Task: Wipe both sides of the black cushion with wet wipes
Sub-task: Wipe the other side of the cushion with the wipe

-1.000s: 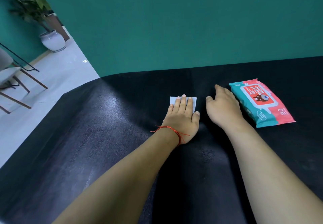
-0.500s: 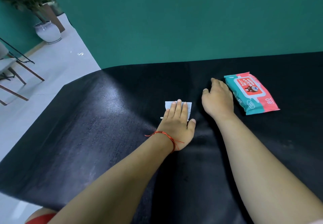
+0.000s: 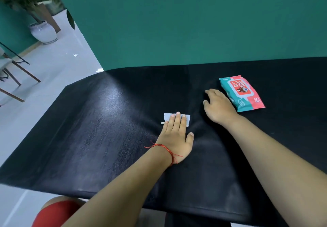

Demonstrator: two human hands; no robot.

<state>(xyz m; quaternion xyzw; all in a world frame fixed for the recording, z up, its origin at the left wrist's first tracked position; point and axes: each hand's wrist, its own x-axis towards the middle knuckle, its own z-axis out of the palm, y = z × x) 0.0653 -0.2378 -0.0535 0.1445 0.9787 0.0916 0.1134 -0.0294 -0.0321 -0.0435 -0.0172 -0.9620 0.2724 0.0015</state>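
Pressing flat, fingers straight, left-hand grip (image 3: 174, 138) pins small white folded wet wipe (image 3: 188, 119) onto broad black leathery cushion (image 3: 106, 129), long axis running sideways; right-hand grip (image 3: 218, 106) rests relaxed just rightward.

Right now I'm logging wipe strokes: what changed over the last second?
The left hand slid the wet wipe along the black cushion toward the person, pressing it flat. Unchanged: the right hand rests on the cushion beside the wipes pack; nothing gripped or released.
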